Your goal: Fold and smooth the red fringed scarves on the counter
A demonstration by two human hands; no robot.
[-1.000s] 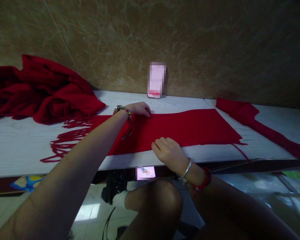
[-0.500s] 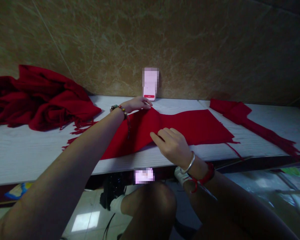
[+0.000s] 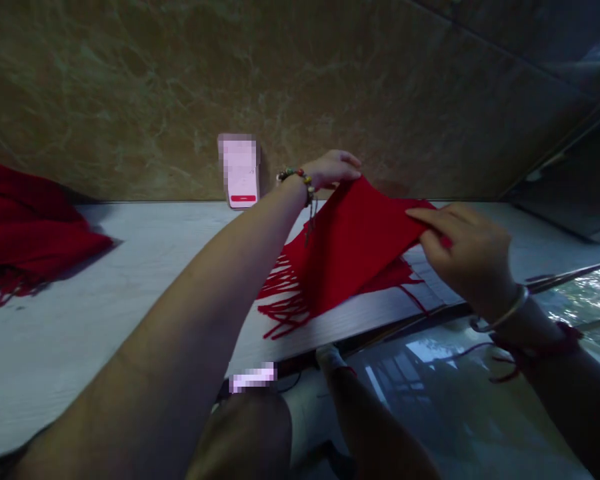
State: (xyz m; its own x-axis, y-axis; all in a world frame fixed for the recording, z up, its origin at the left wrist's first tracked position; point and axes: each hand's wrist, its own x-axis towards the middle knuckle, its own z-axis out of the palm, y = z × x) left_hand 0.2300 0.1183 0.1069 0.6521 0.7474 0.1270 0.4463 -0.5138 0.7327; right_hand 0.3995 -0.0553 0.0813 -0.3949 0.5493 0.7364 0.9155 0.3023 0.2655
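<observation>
A red fringed scarf (image 3: 355,240), partly folded, slants over the white wood-grain table (image 3: 170,233). Its upper corner is pinched in the fingers of my left hand (image 3: 334,168), close to the wall. My right hand (image 3: 467,250) grips the scarf's right edge between thumb and fingers, holding it slightly raised. Between the two hands the cloth is stretched fairly flat, with loose fringe hanging at its lower left. More red cloth shows beneath the raised part, its outline partly hidden.
A phone (image 3: 243,173) with a lit screen leans on the marbled wall (image 3: 180,87) behind the table. To the far left is a heap of red fringed cloth (image 3: 25,233). My legs are below the table's front edge, near a second, blurred bright screen (image 3: 253,379).
The view has turned to the right. My right hand, earlier closed over the scarf's near edge, now holds its right edge, and the scarf is lifted and shifted rightward between both hands.
</observation>
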